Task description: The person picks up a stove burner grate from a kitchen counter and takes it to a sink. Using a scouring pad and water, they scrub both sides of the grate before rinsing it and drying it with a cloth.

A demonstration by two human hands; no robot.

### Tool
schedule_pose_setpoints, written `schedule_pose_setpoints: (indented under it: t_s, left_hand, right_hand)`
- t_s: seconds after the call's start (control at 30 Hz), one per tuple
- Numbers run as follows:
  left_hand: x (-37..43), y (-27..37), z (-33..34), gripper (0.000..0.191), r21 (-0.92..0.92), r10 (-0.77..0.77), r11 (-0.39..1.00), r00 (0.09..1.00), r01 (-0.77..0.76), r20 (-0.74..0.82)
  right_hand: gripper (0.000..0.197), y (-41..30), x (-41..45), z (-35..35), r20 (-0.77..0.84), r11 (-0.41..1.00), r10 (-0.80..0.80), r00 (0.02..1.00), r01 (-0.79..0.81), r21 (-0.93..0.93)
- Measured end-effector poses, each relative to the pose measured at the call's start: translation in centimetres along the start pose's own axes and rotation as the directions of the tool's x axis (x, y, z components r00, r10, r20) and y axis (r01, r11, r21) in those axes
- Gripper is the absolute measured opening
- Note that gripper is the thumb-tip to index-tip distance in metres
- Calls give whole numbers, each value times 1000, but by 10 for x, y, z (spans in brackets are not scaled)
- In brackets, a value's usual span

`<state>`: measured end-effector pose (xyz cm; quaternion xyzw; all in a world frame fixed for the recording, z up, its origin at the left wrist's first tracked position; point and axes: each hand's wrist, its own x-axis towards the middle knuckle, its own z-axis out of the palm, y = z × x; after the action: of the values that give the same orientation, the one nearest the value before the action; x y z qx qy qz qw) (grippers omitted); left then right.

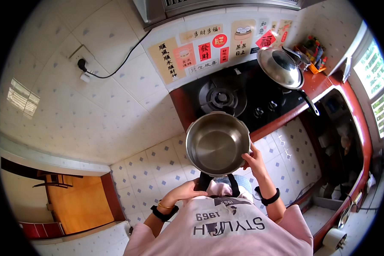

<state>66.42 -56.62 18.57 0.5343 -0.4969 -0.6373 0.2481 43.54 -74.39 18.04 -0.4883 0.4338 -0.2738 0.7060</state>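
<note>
A stainless-steel pressure cooker pot [217, 144] without a lid, empty inside, is held up in front of me, near the edge of the gas stove [249, 92]. My right hand [253, 160] grips its right side, thumb near the rim. My left hand [192, 189] is closed around the pot's black long handle [205, 181], which points towards my body. The left burner [222, 97] lies just beyond the pot with nothing on it. At the stove's right side stands a wok with a domed steel lid [280, 68], its handle [309, 103] pointing towards the counter's front edge.
An orange basket [316, 68] with bottles stands in the back right corner. The red counter edge [275, 123] runs before the stove. Open shelving [336, 128] lies at right, beside a window. A range hood [224, 6] hangs above; a plugged black cord [115, 72] crosses the left wall.
</note>
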Motion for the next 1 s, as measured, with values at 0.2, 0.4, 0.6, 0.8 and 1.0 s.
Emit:
schedule_pose_setpoints:
  t_s: [0.2,0.4,0.6,0.8,1.0]
  left_hand:
    - [47,1,-18,47,-205,-73,976,997,78,30]
    - [68,28,-44,53,-50,36,998,999,-34,33]
    - [101,35,-59,62,197,-213,969,905,148,368]
    - [137,39,-22,61,263,-90,963,842,-63,531]
    - [166,103,42,53,396,-182,909,734,-127,654]
  right_hand:
    - [68,-42,37,-7,-21,996,-87,996,88,15]
    - [72,-49,34,-12,-185,992,-71,980,89,91]
    - [69,-41,-6,-24,-411,979,-20,912,101,175]
    - [70,-18,-71,-51,-621,970,42,783,117,213]
    - [68,12,-139,-100,-744,933,111,659,190,307]
